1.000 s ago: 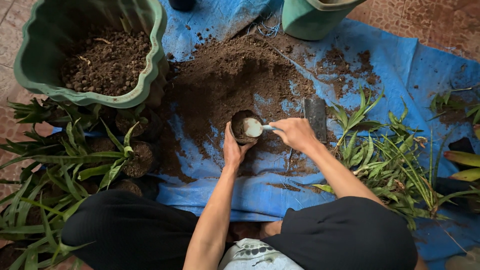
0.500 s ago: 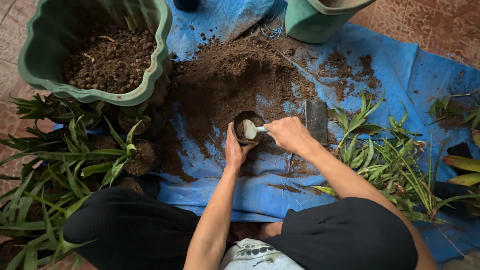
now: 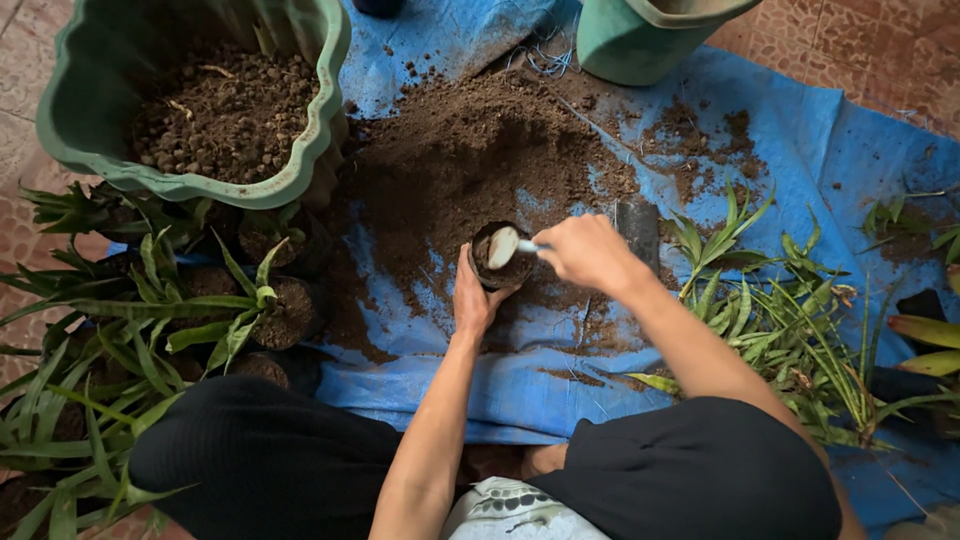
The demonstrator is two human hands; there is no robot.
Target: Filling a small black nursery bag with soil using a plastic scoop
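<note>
A: Soil first. What is each hand doing?

B: My left hand (image 3: pixel 472 300) wraps the near side of a small black grow bag (image 3: pixel 498 258), fingers curled against its wall to keep it upright. It stands on the blue tarp (image 3: pixel 800 130) at the near edge of the loose soil heap (image 3: pixel 470 150). My right hand (image 3: pixel 590 252) is closed around the handle of a small pale scoop (image 3: pixel 503 246), pinching it firmly.

A: How would you do this well?

B: I judge it best to keep the bag's mouth held open and level, and to tip the scoop low over the middle so little falls onto the tarp.

A: Which way does the scoop point?

B: Its long axis runs nearly sideways across the view, handle toward my right hand, bowl to the left over the bag's mouth, tilted.

A: What lies around?

B: Potted seedlings (image 3: pixel 270 310) sit at my left below a green scalloped planter (image 3: pixel 190 100), and bare-rooted plants (image 3: pixel 770 300) lie at my right.
</note>
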